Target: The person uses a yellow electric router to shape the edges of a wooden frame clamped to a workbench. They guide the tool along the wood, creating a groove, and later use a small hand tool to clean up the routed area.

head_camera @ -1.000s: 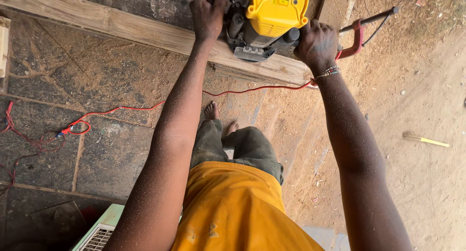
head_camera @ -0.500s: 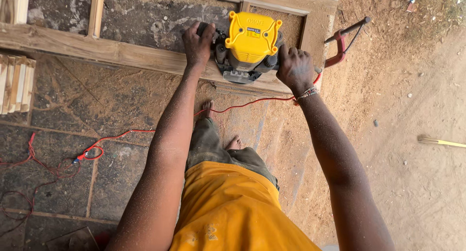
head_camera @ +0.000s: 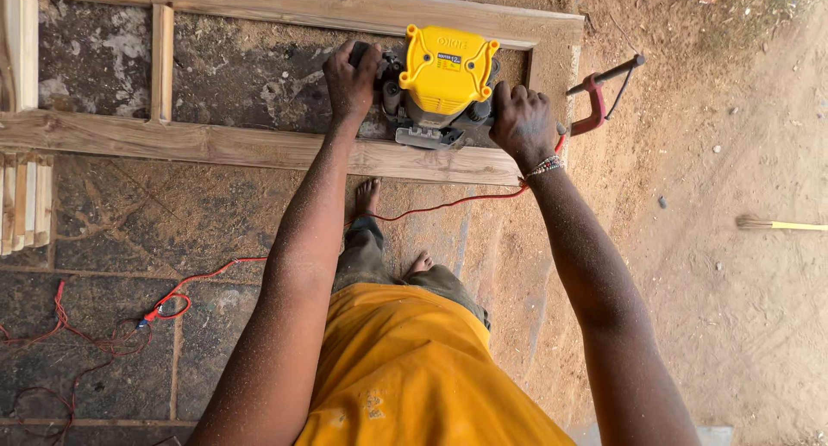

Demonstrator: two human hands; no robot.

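- The yellow-topped electric wood router (head_camera: 444,88) sits on the middle rail of a pale wooden frame (head_camera: 216,144), near that rail's right end, just short of the upright at the frame's edge
- The left hand (head_camera: 352,82) has its fingers wrapped tight round the router's left handle; the right hand (head_camera: 523,122) grips the right handle the same way
- A red-handled hacksaw (head_camera: 599,97) leans at the frame's right edge, and a red power cord (head_camera: 198,282) trails across the stone floor (head_camera: 172,213)
- Sawdust (head_camera: 509,265) lies thick right of the bare feet and dusts both arms, so a good deal of cutting looks done
- Judging by position, this rail's run seems close to its end; whether other rails are routed cannot be told
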